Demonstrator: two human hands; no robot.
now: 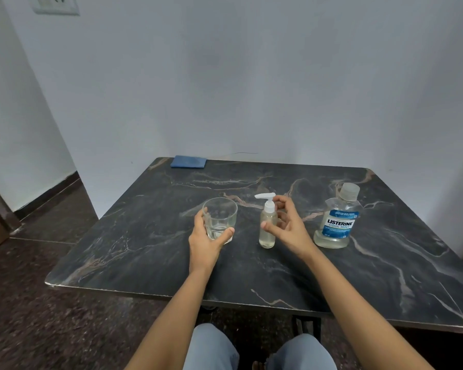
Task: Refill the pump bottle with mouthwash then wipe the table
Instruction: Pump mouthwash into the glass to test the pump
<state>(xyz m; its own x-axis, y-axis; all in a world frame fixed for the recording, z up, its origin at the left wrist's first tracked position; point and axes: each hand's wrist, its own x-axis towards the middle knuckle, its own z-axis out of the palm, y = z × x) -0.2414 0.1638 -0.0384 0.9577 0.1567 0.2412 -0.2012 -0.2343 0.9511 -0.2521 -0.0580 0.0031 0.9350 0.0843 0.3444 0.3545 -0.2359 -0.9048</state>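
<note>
Sat at dark marble bench (251, 268), viewed from head cam. Pump bottle (267, 228) stood upright at centre, pump head on, spout pointing to 9 o'clock, pale liquid reaching abt up to the shoulder. Mouthwash bottle (336, 217) at 3 o'clock of it, well apart, cap on, pale liquid in it but level hard to read behind label. Glass tumbler (219, 217) at 9 o'clock of pump bottle, near, a little clear liquid at bottom. Blue cloth (188, 161) folded flat at far 11 o'clock corner of bench, untouched by either hand.

Left hand (205, 243) wrapped round tumbler from near side, thumb and fingers closed on glass wall. Right hand (286, 225) half open beside pump bottle at its 3 o'clock side, fingers curled loosely, thumb tip at or just touching bottle body; couldn't tell if actually gripping. Nothing clearly held.

Progress, as judged: unclear whether refill done. Pump bottle looked fairly full and capped, mouthwash capped, so either pour finished w/ lids back on or not started. No spill visible on bench. Wipe step looked still to do: cloth lay folded at far corner. Left: confirm fill, then fetch cloth, wipe bench.
</note>
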